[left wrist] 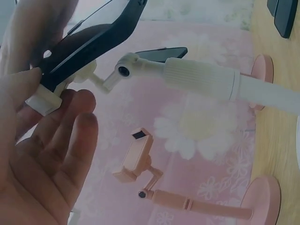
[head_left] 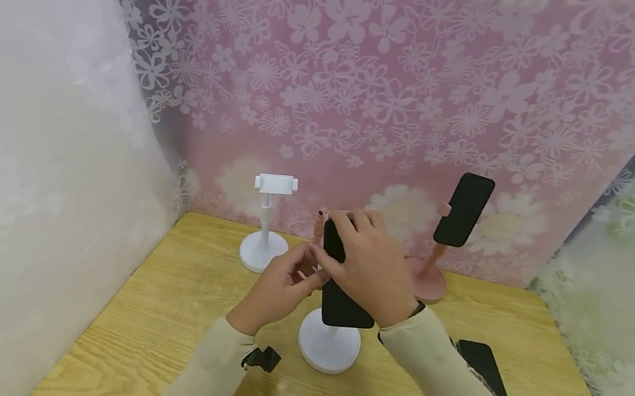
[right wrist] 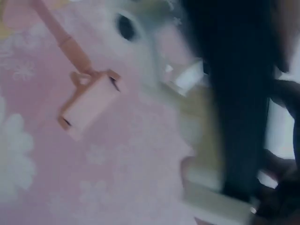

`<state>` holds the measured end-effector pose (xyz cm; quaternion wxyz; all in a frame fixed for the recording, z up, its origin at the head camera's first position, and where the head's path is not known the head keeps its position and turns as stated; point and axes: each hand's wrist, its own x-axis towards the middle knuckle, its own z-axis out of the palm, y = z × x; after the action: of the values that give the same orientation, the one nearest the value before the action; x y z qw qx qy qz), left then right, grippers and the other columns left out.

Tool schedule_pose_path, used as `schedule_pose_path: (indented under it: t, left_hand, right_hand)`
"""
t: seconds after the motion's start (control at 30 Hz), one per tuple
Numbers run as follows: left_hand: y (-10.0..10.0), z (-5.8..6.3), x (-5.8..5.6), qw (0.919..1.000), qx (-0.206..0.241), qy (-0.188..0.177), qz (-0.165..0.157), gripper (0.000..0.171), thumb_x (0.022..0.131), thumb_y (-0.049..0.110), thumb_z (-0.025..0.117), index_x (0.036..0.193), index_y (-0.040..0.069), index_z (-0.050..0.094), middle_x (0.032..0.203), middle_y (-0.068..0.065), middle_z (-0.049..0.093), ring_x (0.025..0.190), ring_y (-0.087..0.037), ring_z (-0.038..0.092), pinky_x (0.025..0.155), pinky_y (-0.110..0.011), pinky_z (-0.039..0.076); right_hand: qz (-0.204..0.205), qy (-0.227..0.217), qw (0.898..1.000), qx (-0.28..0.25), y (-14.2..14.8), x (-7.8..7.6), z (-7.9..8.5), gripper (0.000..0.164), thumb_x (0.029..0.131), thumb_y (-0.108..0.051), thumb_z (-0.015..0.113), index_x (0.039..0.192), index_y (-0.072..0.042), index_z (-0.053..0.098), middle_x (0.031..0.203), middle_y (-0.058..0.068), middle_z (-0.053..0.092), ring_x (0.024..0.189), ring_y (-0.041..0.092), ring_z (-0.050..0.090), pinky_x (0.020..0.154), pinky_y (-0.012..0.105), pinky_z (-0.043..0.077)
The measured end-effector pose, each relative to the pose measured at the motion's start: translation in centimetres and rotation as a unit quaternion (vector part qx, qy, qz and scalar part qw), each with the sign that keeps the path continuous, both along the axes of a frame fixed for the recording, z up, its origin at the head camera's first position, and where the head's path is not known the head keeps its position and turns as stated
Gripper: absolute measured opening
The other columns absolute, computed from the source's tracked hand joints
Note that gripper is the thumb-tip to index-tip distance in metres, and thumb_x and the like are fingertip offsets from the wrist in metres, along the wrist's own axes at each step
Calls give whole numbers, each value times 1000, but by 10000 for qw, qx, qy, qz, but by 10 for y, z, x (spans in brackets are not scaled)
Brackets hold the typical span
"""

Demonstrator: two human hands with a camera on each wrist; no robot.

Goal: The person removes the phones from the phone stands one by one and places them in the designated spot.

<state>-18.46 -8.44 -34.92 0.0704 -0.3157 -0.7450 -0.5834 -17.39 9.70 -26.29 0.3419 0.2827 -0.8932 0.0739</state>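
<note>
A black smartphone stands tilted at the holder of a white phone stand, whose round base rests on the table. My right hand grips the phone's upper part, its thumb across the screen and its fingers over the far edge. At the phone's left edge, my left hand pinches the stand's white clamp end with thumb and fingers. Behind the phone, the stand's jointed neck shows in the left wrist view. Blurred in the right wrist view, the phone lies along the clamp.
At the back left is another white stand with no phone. A pink stand stands behind my hands. Back right, a second pink stand carries a black phone. Another dark phone lies on the wooden table by my right sleeve.
</note>
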Motion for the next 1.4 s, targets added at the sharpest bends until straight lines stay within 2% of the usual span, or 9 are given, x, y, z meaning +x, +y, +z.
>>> schedule_pose_path:
  t: [0.23, 0.33, 0.43, 0.7, 0.83, 0.9, 1.03, 1.13, 1.4]
  left_hand:
    - [5, -1, -1, 9983, 541, -196, -123, 41, 100, 17, 71, 139, 16, 58, 105, -4, 71, 80, -18, 68, 67, -30, 57]
    - [6, -1, 0, 9963, 790, -274, -175, 41, 98, 13, 73, 137, 13, 61, 103, -7, 70, 77, -21, 67, 65, -34, 59]
    - [6, -1, -1, 9956, 880, -247, -200, 33, 97, 11, 74, 129, 11, 66, 99, -9, 67, 74, -25, 66, 64, -39, 60]
    - [4, 1, -3, 9981, 623, -23, -27, 19, 98, 15, 74, 116, 16, 69, 87, -4, 64, 67, -24, 65, 62, -34, 59]
    - [4, 1, -3, 9983, 575, 128, 39, 12, 98, 14, 73, 110, 15, 68, 86, -2, 66, 69, -22, 66, 62, -32, 58]
    - [4, 1, -4, 9979, 601, 226, 25, 9, 98, 12, 72, 106, 15, 67, 86, -2, 66, 69, -19, 65, 62, -31, 57]
    - [6, 1, -6, 9967, 664, 442, -130, 9, 99, 11, 71, 105, 15, 66, 83, -1, 65, 69, -15, 60, 60, -29, 53]
    - [7, -1, -7, 9959, 702, 542, -190, 10, 99, 10, 70, 106, 16, 67, 81, -1, 63, 67, -15, 57, 58, -29, 49]
    - [8, -3, -7, 9969, 556, 542, -140, 11, 99, 10, 71, 108, 17, 67, 79, 0, 63, 65, -15, 57, 58, -30, 51]
  right_hand:
    - [159, 321, 9968, -711, 2, -10, -15, 45, 90, -38, 78, 124, -10, 67, 110, 11, 63, 103, 36, 53, 62, 43, 56]
    - [327, 499, 9936, -955, 1, -12, -18, 42, 90, -32, 76, 126, -11, 70, 112, 12, 65, 102, 36, 54, 63, 44, 56]
    - [380, 605, 9913, -1107, 0, -13, -19, 40, 90, -30, 75, 125, -12, 72, 114, 12, 67, 104, 36, 55, 63, 44, 57]
    - [186, 607, 9911, -1172, -2, -14, -20, 41, 87, -37, 78, 120, -13, 70, 113, 12, 65, 105, 37, 54, 55, 45, 56]
    - [274, 649, 9898, -1241, -3, -16, -21, 37, 89, -33, 75, 122, -16, 70, 114, 10, 66, 105, 37, 54, 53, 45, 55]
    - [361, 665, 9875, -1379, -3, -16, -22, 37, 88, -31, 75, 121, -16, 71, 115, 11, 66, 104, 37, 54, 57, 47, 56]
    - [496, 697, 9819, -1691, 0, -17, -25, 37, 85, -30, 77, 119, -16, 72, 114, 13, 66, 101, 37, 54, 65, 49, 54]
    - [535, 742, 9813, -1691, 0, -17, -27, 37, 87, -30, 76, 121, -17, 73, 115, 14, 66, 101, 37, 55, 70, 50, 54]
    - [418, 829, 9855, -1419, 2, -15, -29, 39, 88, -30, 75, 124, -17, 72, 113, 14, 66, 101, 38, 55, 63, 47, 56]
